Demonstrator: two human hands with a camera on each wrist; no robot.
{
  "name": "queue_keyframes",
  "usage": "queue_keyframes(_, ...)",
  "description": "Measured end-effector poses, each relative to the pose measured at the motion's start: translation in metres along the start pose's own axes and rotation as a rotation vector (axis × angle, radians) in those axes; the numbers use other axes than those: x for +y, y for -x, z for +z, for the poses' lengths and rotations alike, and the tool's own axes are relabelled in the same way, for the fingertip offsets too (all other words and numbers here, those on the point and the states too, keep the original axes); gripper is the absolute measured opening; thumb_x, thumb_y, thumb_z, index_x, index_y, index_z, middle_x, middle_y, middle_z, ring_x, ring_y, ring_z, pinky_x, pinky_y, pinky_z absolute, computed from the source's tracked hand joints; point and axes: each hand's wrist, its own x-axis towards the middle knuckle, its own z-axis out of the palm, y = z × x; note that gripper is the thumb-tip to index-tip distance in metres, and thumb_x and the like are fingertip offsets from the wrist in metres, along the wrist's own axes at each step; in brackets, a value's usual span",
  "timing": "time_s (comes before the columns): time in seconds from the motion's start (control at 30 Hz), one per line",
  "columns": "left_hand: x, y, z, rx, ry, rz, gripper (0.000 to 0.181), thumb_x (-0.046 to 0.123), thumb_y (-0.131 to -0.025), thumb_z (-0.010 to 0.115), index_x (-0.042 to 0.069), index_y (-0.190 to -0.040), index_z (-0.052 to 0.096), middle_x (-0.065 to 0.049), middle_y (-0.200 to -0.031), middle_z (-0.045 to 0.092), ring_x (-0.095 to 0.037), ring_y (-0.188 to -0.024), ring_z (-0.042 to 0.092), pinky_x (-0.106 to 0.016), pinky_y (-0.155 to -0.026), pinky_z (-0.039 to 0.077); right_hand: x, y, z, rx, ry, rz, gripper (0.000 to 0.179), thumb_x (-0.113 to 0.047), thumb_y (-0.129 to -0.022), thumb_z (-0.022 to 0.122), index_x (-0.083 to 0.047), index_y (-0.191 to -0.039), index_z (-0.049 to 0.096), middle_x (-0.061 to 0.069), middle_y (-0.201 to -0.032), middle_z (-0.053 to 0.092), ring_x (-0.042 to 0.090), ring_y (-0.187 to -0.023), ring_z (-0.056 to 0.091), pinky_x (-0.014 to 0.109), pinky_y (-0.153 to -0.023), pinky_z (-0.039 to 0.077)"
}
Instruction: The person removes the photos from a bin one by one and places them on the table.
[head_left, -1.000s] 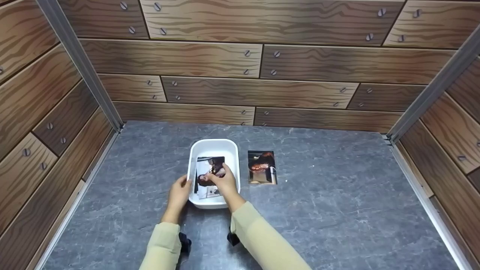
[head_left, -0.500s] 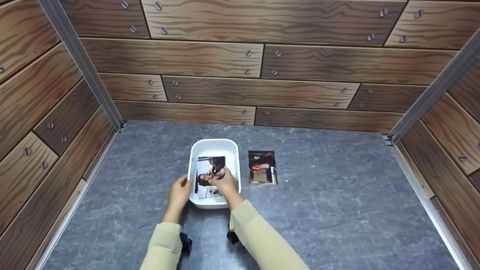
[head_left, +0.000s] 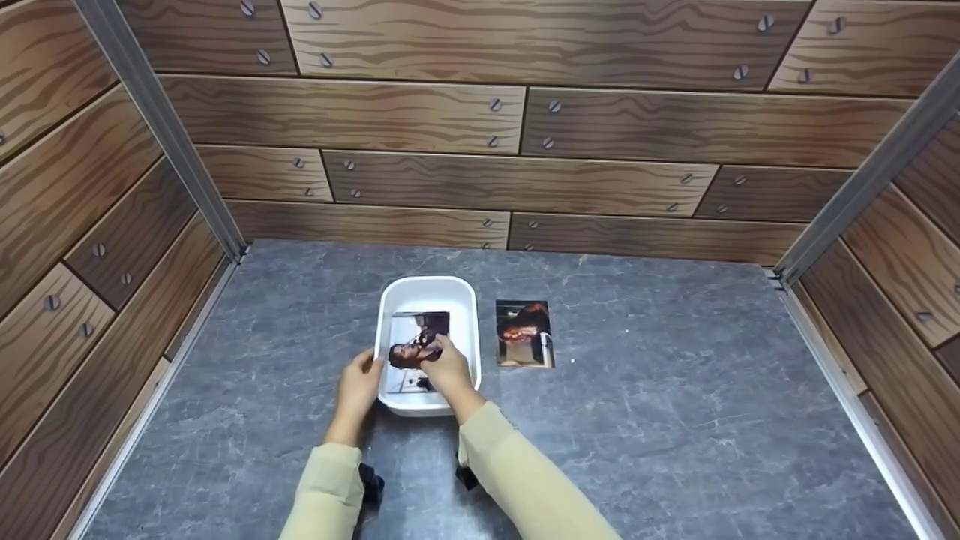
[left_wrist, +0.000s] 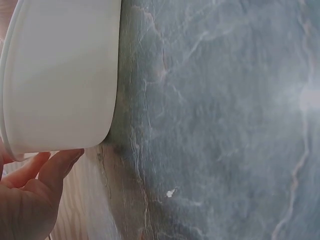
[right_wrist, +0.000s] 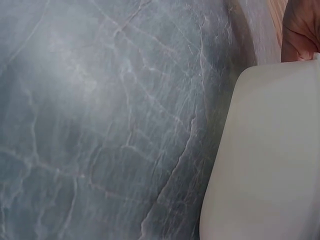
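Observation:
A white rectangular tub [head_left: 426, 283] stands on the grey surface. My left hand [head_left: 358, 386] grips its left side, with fingertips against the outer wall in the left wrist view. Inside the tub lies a glossy photo print [head_left: 405, 352] picturing a person. My right hand [head_left: 452, 375] reaches over the tub's near right rim and pinches the print's right edge between thumb and fingers. Part of the print is hidden under that hand. Only the tub's outer wall [right_wrist: 265, 155] and part of my left hand [right_wrist: 301, 30] appear in the right wrist view.
A second photo print [head_left: 524, 334], dark with reddish tones, lies flat to the right of the tub. The grey marbled tabletop [head_left: 675, 390] spreads around them. Wood-patterned panels [head_left: 420, 112] stand at the back and both sides, joined by metal posts [head_left: 161, 112].
The print in the tub has shifted slightly left and now covers the dark edge that showed beneath it. My right fingers have drawn in toward its right edge. The left hand stays put.

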Motion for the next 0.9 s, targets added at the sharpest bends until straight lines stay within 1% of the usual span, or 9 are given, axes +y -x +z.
queue_keyframes(0.13,0.0001,-0.0003,0.0001,-0.009,0.004,-0.008,0.039,0.011,-0.098,0.051,-0.011,-0.130,0.053,-0.031,-0.123,0.060,-0.042,-0.116,0.057,-0.048,-0.101,0.045,-0.0008,0.0015,-0.0002,0.086,0.012,-0.022,0.052,-0.003,-0.074,0.071,-0.002,-0.125,0.060,0.018,-0.120,0.066,0.036,-0.112,0.061,0.042,-0.095,0.051)
queue_keyframes(0.23,0.0009,-0.0007,-0.0003,-0.011,0.004,-0.009,0.039,0.010,-0.098,0.050,-0.012,-0.130,0.052,-0.031,-0.123,0.060,-0.042,-0.116,0.056,-0.048,-0.102,0.045,-0.0019,0.0012,-0.0008,0.155,-0.007,-0.028,0.049,0.001,-0.072,0.074,-0.004,-0.120,0.062,0.015,-0.111,0.066,0.032,-0.101,0.063,0.039,-0.089,0.052)
queue_keyframes(0.4,0.0018,-0.0016,0.0001,-0.011,0.011,-0.006,0.039,0.010,-0.097,0.051,-0.012,-0.130,0.052,-0.031,-0.123,0.059,-0.043,-0.116,0.056,-0.049,-0.102,0.045,-0.0028,0.0003,-0.0017,0.200,-0.071,0.002,0.045,0.003,-0.075,0.074,-0.005,-0.118,0.062,0.011,-0.093,0.066,0.024,-0.084,0.063,0.035,-0.077,0.052)
queue_keyframes(0.5,0.0020,-0.0015,0.0008,-0.012,0.007,-0.008,0.039,0.011,-0.098,0.051,-0.011,-0.130,0.053,-0.031,-0.123,0.060,-0.042,-0.117,0.056,-0.048,-0.102,0.045,-0.0031,0.0006,-0.0017,0.227,-0.095,0.024,0.038,0.001,-0.078,0.072,-0.004,-0.114,0.064,0.010,-0.090,0.069,0.024,-0.083,0.065,0.035,-0.075,0.053)
queue_keyframes(0.57,0.0019,-0.0013,0.0009,-0.009,0.000,-0.014,0.039,0.012,-0.098,0.052,-0.010,-0.130,0.053,-0.030,-0.123,0.060,-0.041,-0.117,0.056,-0.048,-0.102,0.045,-0.0032,0.0010,-0.0012,0.253,-0.100,0.014,0.032,0.000,-0.079,0.071,-0.004,-0.111,0.065,0.010,-0.089,0.070,0.025,-0.084,0.066,0.035,-0.075,0.053)
queue_keyframes(0.63,0.0019,-0.0011,0.0007,-0.007,-0.005,-0.016,0.039,0.012,-0.097,0.051,-0.011,-0.129,0.054,-0.030,-0.122,0.061,-0.041,-0.116,0.057,-0.048,-0.101,0.045,-0.0035,0.0016,-0.0005,0.276,-0.105,-0.017,0.028,0.001,-0.080,0.070,-0.003,-0.107,0.065,0.011,-0.090,0.070,0.026,-0.086,0.066,0.036,-0.077,0.053)
queue_keyframes(0.77,0.0018,-0.0008,-0.0005,-0.009,-0.010,-0.019,0.039,0.013,-0.098,0.051,-0.011,-0.129,0.054,-0.030,-0.121,0.061,-0.041,-0.115,0.057,-0.048,-0.100,0.046,-0.0050,0.0041,0.0006,0.325,-0.049,-0.096,0.027,0.001,-0.080,0.071,-0.004,-0.106,0.065,0.010,-0.097,0.065,0.027,-0.093,0.064,0.037,-0.084,0.052)
queue_keyframes(0.83,0.0011,-0.0008,-0.0009,-0.012,-0.007,-0.019,0.039,0.013,-0.098,0.051,-0.011,-0.129,0.053,-0.031,-0.121,0.061,-0.042,-0.115,0.057,-0.048,-0.101,0.045,-0.0057,0.0056,0.0011,0.344,-0.015,-0.124,0.028,0.000,-0.079,0.071,-0.005,-0.106,0.066,0.009,-0.096,0.063,0.026,-0.095,0.061,0.037,-0.086,0.051)
queue_keyframes(0.9,0.0002,-0.0009,-0.0012,-0.013,-0.007,-0.019,0.040,0.013,-0.098,0.051,-0.011,-0.129,0.053,-0.031,-0.122,0.060,-0.042,-0.116,0.056,-0.048,-0.102,0.045,-0.0062,0.0066,0.0015,0.355,0.002,-0.153,0.029,0.001,-0.079,0.072,-0.005,-0.106,0.066,0.007,-0.092,0.062,0.025,-0.092,0.060,0.036,-0.085,0.050)
